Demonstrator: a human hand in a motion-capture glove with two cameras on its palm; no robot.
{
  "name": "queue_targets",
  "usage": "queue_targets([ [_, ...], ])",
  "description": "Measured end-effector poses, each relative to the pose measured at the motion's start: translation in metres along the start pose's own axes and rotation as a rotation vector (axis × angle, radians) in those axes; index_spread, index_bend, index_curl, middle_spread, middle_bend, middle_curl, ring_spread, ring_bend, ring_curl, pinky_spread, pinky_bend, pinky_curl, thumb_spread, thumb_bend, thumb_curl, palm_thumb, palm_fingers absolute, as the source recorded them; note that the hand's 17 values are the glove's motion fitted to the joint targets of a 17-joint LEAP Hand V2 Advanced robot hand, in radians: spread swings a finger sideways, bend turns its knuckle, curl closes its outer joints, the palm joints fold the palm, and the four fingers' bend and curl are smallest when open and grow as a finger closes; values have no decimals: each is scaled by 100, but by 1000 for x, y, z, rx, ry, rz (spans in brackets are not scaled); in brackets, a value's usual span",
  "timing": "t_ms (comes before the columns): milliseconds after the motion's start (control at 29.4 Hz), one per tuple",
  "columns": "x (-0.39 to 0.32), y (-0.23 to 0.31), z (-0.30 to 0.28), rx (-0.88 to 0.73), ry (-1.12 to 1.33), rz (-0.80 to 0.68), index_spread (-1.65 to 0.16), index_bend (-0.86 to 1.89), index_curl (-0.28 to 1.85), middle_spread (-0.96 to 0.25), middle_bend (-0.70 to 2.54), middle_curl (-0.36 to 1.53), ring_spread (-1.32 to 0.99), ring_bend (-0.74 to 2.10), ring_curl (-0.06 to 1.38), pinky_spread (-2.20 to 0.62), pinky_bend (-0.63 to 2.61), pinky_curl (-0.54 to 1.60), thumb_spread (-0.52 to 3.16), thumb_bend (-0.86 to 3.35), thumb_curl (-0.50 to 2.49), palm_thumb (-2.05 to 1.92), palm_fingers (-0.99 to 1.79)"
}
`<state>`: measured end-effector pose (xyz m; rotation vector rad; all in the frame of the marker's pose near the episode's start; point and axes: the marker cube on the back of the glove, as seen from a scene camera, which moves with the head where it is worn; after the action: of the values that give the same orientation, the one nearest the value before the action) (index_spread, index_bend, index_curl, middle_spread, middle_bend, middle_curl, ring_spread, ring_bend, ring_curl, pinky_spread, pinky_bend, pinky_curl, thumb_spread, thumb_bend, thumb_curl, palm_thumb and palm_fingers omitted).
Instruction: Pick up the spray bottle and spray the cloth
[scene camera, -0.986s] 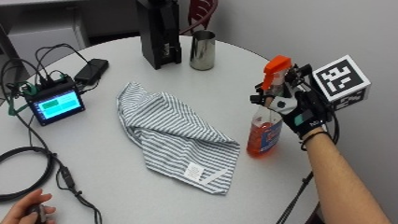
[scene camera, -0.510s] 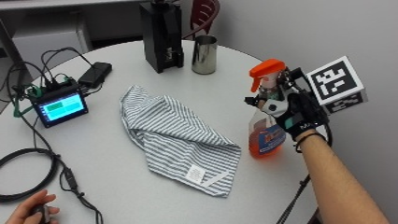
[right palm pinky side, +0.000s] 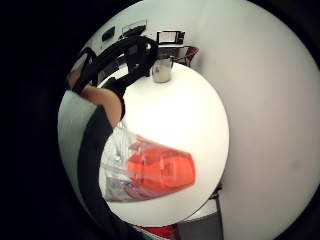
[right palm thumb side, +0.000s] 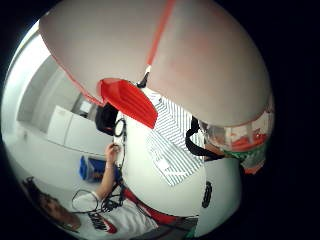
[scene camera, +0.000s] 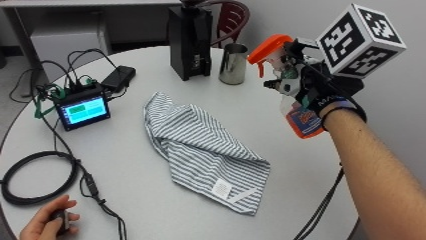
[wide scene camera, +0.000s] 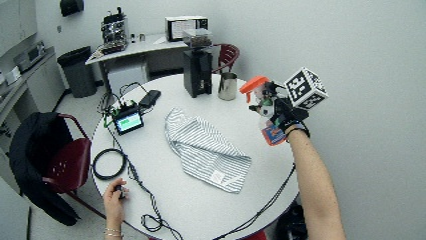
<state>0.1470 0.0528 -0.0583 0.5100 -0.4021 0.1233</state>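
change: spray bottle (scene camera: 297, 95) off the table since a second ago, now raised and tilted | right hand (scene camera: 318, 92) wrapped round its neck | nozzle faces striped cloth (scene camera: 203, 149), flat on table, well apart | trigger finger probably set, view unclear | next: spray

The surface (scene camera: 133, 165) is a round white tabletop. A striped cloth (scene camera: 203, 150) lies crumpled near its middle, a small white label showing by one corner. Toward the far edge stand a black box (scene camera: 190, 42) and, just beside it, a steel cup (scene camera: 232, 70). On the other side sit a small screen (scene camera: 82, 110) with wires, a black pack (scene camera: 117, 79) behind it, and a coiled cable (scene camera: 36, 177).
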Motion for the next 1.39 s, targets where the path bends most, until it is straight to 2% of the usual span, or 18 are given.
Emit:
queue_targets([
  [102, -8, 0, 2, -8, 151, -9, -25, 14, 35, -13, 42, 48, -14, 56, 44, -8, 30, 39, 71, -3, 54, 98, 118],
  [204, -8, 12, 26, -75, 258, -17, -25, 14, 36, -13, 42, 48, -14, 57, 44, -8, 30, 39, 70, -3, 55, 98, 118],
  [374, 19, 33, 54, -180, 285, 26, -25, 14, 36, -13, 43, 49, -14, 57, 44, -9, 30, 39, 70, -3, 56, 98, 118],
  [476, 29, 28, 35, -168, 322, 38, -24, 14, 37, -13, 43, 49, -14, 57, 44, -9, 29, 39, 70, -3, 56, 98, 117],
  [714, 8, -4, -42, -32, 451, -3, -24, 13, 37, -13, 44, 50, -14, 58, 45, -9, 29, 39, 70, -3, 57, 98, 117],
  [782, 3, 0, -32, -48, 476, -12, -24, 13, 37, -13, 45, 50, -14, 59, 45, -10, 29, 39, 69, -3, 57, 98, 117],
  [952, 17, 27, 34, -189, 482, 8, -24, 13, 37, -13, 45, 51, -14, 59, 45, -10, 29, 39, 68, -3, 58, 99, 117],
  [1020, 21, 30, 41, -212, 475, 16, -24, 13, 37, -14, 45, 51, -14, 59, 45, -10, 29, 39, 68, -3, 58, 99, 117],
  [1258, -8, -9, -33, -56, 567, -28, -24, 13, 37, -14, 45, 51, -15, 60, 45, -10, 29, 40, 68, -3, 59, 99, 116],
  [1394, -21, -10, -30, -49, 577, -47, -24, 14, 38, -14, 45, 51, -15, 60, 46, -10, 29, 40, 67, -3, 59, 99, 116],
])
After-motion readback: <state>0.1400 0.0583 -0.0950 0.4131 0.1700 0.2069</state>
